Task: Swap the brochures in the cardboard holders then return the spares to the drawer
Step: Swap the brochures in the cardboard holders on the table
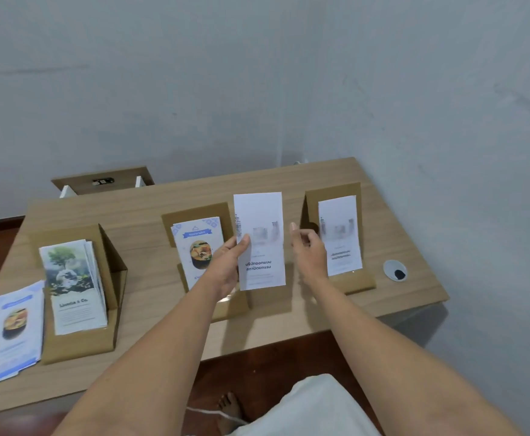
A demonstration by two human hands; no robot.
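Three cardboard holders stand on the wooden desk (163, 309). The left holder (113, 272) carries tree-picture brochures (72, 284). In the middle holder (223, 215) sit food-picture brochures (194, 243). The right holder (329, 196) has white building brochures (340, 237). My left hand (226, 262) pinches the left edge of one white building brochure (260, 240), held upright between the middle and right holders. Just right of that brochure my right hand (307, 250) hovers with its fingers loosely curled, holding nothing.
A loose pile of food brochures (12, 328) lies flat at the desk's left end. A cable grommet (395, 270) sits at the right end. Behind the desk at the left is a small drawer unit (103, 180). The wall is close behind and to the right.
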